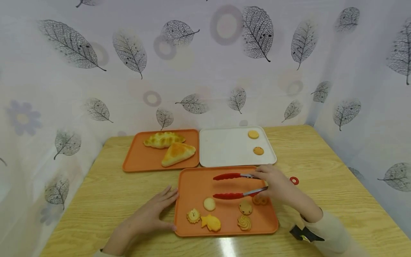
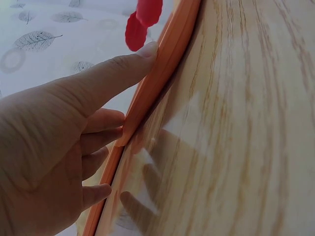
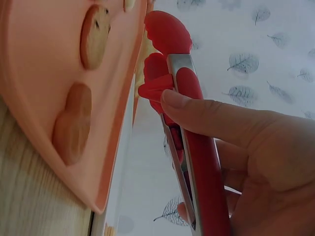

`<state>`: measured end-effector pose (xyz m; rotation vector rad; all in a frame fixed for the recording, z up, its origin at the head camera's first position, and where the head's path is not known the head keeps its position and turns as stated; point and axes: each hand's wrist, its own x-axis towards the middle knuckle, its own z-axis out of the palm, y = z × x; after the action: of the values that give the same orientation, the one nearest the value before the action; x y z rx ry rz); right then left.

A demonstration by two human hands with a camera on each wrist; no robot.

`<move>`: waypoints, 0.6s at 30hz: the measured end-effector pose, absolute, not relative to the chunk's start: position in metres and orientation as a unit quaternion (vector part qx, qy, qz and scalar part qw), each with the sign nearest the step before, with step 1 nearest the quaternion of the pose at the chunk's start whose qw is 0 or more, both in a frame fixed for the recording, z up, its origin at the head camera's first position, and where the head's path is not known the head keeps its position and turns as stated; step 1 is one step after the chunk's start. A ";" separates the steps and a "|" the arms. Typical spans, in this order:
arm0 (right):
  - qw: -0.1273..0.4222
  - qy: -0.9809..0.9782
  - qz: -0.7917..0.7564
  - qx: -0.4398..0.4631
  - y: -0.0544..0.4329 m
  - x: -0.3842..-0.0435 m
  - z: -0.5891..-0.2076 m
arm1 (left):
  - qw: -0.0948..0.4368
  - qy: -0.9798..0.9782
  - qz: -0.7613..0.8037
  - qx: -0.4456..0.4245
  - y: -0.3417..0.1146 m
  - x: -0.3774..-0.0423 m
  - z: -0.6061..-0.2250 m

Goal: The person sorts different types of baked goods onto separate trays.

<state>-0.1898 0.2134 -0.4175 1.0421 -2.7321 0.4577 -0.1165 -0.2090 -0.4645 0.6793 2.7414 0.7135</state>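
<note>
My right hand (image 1: 280, 186) grips a pair of red tongs (image 3: 204, 172) around their handles, thumb on one arm and fingers on the other. The tongs' red tips stand apart over the front orange tray (image 1: 196, 184), with nothing between them. Below them on that tray lie several cookies: a round plain one (image 1: 209, 204), a fish-shaped one (image 1: 212, 223), a scalloped one (image 1: 193, 216), a chocolate chip cookie (image 1: 245, 207), a swirl (image 1: 244, 222) and a pretzel-shaped one (image 3: 74, 123), partly hidden in the head view. My left hand (image 1: 149, 216) touches the tray's left edge with extended fingers.
Behind, a white tray (image 1: 221, 146) carries two round cookies on its right side. Beside it, another orange tray (image 1: 138, 157) bears a braided bread (image 1: 163, 139) and a triangular bread (image 1: 178, 153). A leaf-print cloth (image 1: 205, 71) hangs behind the wooden table (image 1: 106, 185).
</note>
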 end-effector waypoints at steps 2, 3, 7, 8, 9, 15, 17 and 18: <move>0.081 -0.915 0.153 0.364 0.210 -0.187 -0.418 | 0.114 0.935 0.242 0.232 -0.209 -0.117 -0.464; 0.077 -0.913 0.152 0.372 0.209 -0.186 -0.418 | 0.114 0.935 0.241 0.232 -0.209 -0.117 -0.464; 0.075 -0.899 0.151 0.403 0.204 -0.184 -0.420 | 0.114 0.935 0.242 0.235 -0.209 -0.118 -0.463; 0.074 -0.897 0.154 0.408 0.203 -0.184 -0.421 | 0.114 0.934 0.242 0.235 -0.209 -0.118 -0.463; 0.074 -0.894 0.155 0.413 0.202 -0.183 -0.421 | 0.114 0.934 0.243 0.235 -0.209 -0.118 -0.463; 0.077 -0.887 0.159 0.428 0.199 -0.181 -0.424 | 0.116 0.933 0.246 0.234 -0.208 -0.117 -0.460; 0.081 -0.886 0.157 0.429 0.197 -0.181 -0.426 | 0.119 0.933 0.247 0.231 -0.208 -0.116 -0.459; 0.083 -0.885 0.157 0.430 0.197 -0.180 -0.427 | 0.119 0.934 0.247 0.230 -0.208 -0.116 -0.459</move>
<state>-0.1804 0.1966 -0.4272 1.2838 -2.6435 0.4694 -0.1156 -0.2082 -0.4587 0.6728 2.7291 0.7230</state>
